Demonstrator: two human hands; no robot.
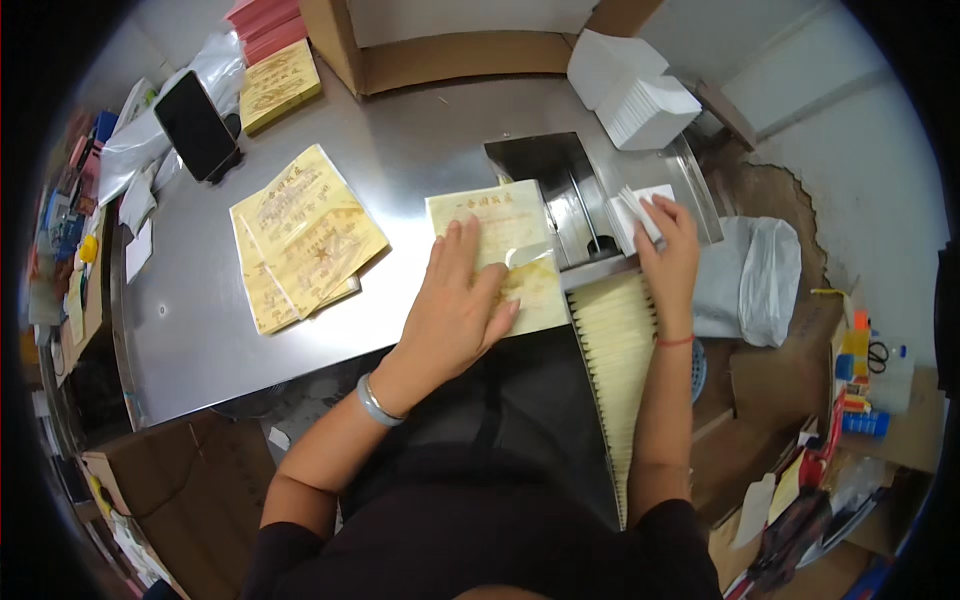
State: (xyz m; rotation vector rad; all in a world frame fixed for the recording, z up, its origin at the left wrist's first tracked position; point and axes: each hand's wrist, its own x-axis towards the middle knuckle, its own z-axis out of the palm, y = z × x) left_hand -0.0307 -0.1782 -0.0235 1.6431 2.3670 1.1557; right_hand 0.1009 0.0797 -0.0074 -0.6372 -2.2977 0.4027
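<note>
Spread the left hand (460,292) palm down over a pale yellow packet (530,225), fingers straight and thumb apart, resting on it without gripping. Found this packet on the metal table (400,130) at the front edge, just left of a metal holder (545,160). Gripped some white cards (624,222) between thumb and fingers of the right hand (672,240), at the holder's right side. Could not tell how many. Saw a ridged cream stack (610,340) on the holder's near side, more yellow packets (310,235) overlapping to the left, a tilted black phone (195,125) beyond those, a pink stack (268,35) at the back left, and a white stack (648,105) behind the holder.
</note>
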